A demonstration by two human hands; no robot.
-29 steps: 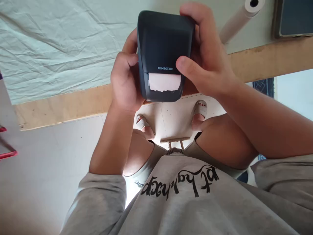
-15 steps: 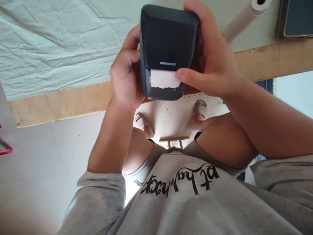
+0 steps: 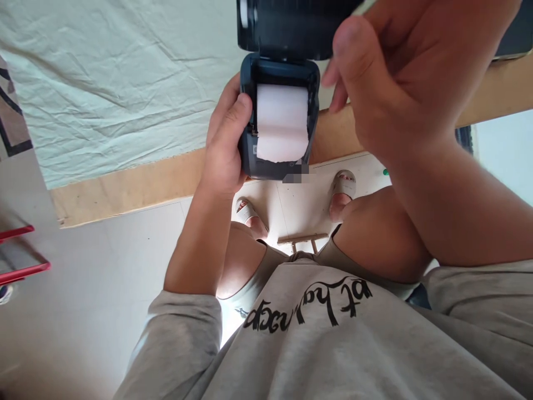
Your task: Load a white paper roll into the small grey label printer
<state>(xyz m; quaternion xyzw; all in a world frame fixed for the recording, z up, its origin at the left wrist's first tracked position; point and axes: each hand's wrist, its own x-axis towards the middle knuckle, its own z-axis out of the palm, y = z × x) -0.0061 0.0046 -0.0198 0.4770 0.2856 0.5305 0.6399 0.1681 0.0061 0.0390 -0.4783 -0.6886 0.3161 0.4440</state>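
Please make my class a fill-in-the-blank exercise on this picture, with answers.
1. The left hand grips the dark printer, whose lid is ____ (open/closed).
2. The paper roll sits ____ (inside/outside) the printer.
3. As pictured, the right hand is at the lid's ____ (left/right) end.

Answers: open; inside; right.

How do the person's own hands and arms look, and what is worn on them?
The left hand and right hand look bare, with no glove or watch visible. The left sleeve and right sleeve are grey, short and loose.
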